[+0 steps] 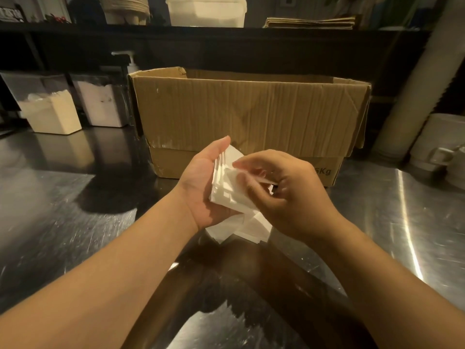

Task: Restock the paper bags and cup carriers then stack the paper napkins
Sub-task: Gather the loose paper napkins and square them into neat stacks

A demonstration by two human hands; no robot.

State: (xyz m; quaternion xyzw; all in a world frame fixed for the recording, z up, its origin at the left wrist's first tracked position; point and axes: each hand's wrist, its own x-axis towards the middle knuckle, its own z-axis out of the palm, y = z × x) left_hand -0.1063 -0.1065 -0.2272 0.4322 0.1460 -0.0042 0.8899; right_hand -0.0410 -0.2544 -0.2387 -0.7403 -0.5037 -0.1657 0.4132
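Observation:
A stack of white paper napkins [227, 183] stands on edge in my left hand [201, 182], which cups it from the left with the thumb up along its far side. My right hand [284, 195] comes in from the right and its blurred fingertips pinch the front napkin of that stack. More loose white napkins [251, 229] lie on the steel counter [75, 222] just under both hands. An open brown cardboard box [251, 117] stands right behind the hands; its inside is hidden.
Two clear bins of pale powder [52, 109] and a pump bottle [130, 62] stand at the back left. White mugs [442, 152] and a tall pale column [407, 84] are at the right. Flat brown paper bags [310, 22] lie on the upper shelf.

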